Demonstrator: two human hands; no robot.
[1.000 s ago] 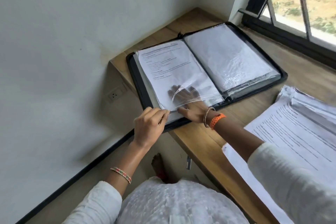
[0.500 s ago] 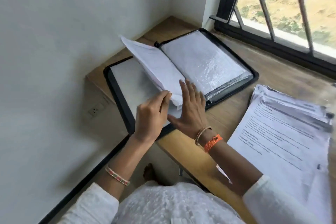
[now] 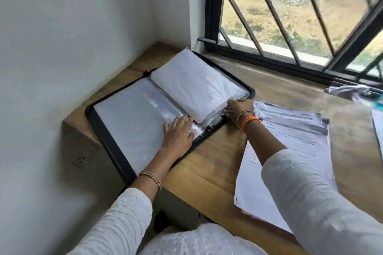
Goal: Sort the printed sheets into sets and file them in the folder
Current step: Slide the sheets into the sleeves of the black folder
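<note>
The folder (image 3: 107, 138) lies open on the wooden desk (image 3: 209, 163), in the corner where the white wall (image 3: 72, 37) meets the window (image 3: 300, 16). Its black zip edge frames two sides: the near-left side shows a flat clear sleeve (image 3: 132, 118) over a blank white page, and the far-right side carries a thick stack of sleeves (image 3: 192, 87). The left hand (image 3: 178, 132) rests flat on the folder's left side near the spine, fingers straight and spread, pressing the sleeve down. The right hand (image 3: 238, 107) is at the near edge of the folder's right stack, its fingers curled against the sleeve edges; they seem to pinch a few of them, though blur hides the exact grip. Just right of the folder, touching the right wrist's side, lies a fanned pile of printed sheets (image 3: 290, 141), partly under the right forearm. Well right of the folder, by the window frame, sits some crumpled paper (image 3: 348, 90), too blurred to tell further. Both wrists wear bangles, the right also an orange band (image 3: 248, 121).
</note>
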